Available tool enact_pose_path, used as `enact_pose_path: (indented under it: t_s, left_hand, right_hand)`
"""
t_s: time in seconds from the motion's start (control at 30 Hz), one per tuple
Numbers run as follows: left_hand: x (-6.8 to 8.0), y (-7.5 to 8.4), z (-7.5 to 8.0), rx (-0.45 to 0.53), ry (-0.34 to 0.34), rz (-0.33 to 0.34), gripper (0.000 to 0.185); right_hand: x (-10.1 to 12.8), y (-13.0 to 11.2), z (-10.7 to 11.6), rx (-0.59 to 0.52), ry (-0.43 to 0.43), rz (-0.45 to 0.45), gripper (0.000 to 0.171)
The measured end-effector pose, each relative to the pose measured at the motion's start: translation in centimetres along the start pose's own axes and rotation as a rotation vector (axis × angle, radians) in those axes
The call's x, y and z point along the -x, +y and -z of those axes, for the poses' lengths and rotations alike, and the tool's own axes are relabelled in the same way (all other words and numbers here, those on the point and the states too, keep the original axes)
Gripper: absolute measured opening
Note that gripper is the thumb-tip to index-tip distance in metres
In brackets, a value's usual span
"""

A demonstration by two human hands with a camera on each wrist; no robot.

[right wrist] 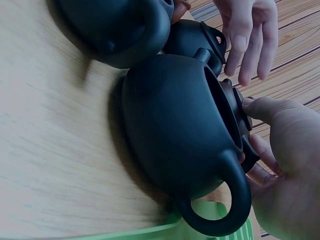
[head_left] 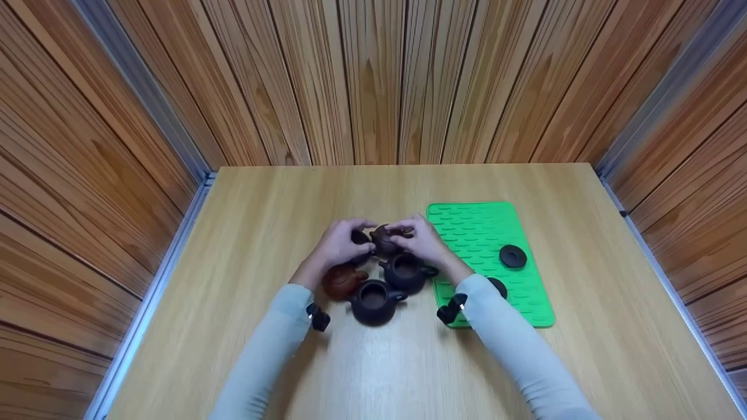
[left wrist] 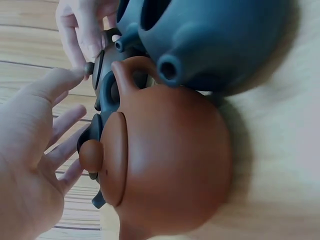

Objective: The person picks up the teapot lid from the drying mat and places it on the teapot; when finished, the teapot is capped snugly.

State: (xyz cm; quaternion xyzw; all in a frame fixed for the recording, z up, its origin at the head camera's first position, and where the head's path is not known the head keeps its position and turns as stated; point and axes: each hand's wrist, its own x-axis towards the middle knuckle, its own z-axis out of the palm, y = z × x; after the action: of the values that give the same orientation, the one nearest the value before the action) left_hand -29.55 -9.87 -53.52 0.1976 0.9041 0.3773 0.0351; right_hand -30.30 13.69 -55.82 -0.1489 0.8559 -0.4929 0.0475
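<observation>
In the head view my left hand [head_left: 341, 242] is at a black lidded teapot [head_left: 359, 238], its fingers fairly straight and loosely spread. Its thumb tip appears close to the knob of a dark brown teapot [head_left: 386, 241], though contact is unclear. My right hand [head_left: 423, 239] holds that dark brown teapot, thumb at the lid [right wrist: 242, 110] and fingers on the handle side. A reddish-brown lidded teapot [left wrist: 172, 155] stands below my left palm. Two black teapots without lids stand nearer, one [right wrist: 170, 125] by my right wrist and one [head_left: 373, 303] at the front.
A green textured mat [head_left: 467, 224] lies at the right, beside the teapots. On it are two round black lids, one in plain sight [head_left: 513, 256] and one [head_left: 498, 286] partly covered by the right sleeve. Wood-plank walls [head_left: 373, 87] enclose the pale wooden table [head_left: 280, 198].
</observation>
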Motion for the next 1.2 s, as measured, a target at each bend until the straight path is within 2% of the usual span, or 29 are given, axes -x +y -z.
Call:
enact_pose_path:
  t_s: [0.13,0.3,0.47,0.6,0.87,1.07,1.2]
  left_hand:
    - [0.9,0.4,0.1,-0.007,0.052,-0.027,0.044]
    - [1.8,1.1,0.1,0.096,0.079,-0.026,0.042]
    - [2.5,2.0,-0.2,0.188,0.038,0.009,0.044]
    - [3.0,2.5,-0.7,0.205,-0.023,0.012,0.047]
    - [3.1,3.1,-1.8,0.086,-0.095,-0.041,0.050]
    - [3.2,3.1,-2.5,0.014,-0.171,-0.034,0.055]
    - [3.2,2.8,-3.1,-0.052,-0.185,-0.027,0.057]
  right_hand:
    - [0.0,0.1,0.0,0.011,0.006,0.005,0.028]
    - [-0.1,0.2,0.0,0.013,0.007,0.005,0.027]
    - [-0.2,0.2,0.0,0.019,0.004,0.013,0.028]
    - [-0.1,0.3,0.0,0.013,-0.004,0.015,0.027]
    - [0.0,0.3,0.3,0.009,-0.006,0.036,0.027]
    - [0.1,0.2,0.1,-0.008,-0.011,0.020,0.027]
    - [0.0,0.1,0.1,-0.001,-0.016,0.002,0.027]
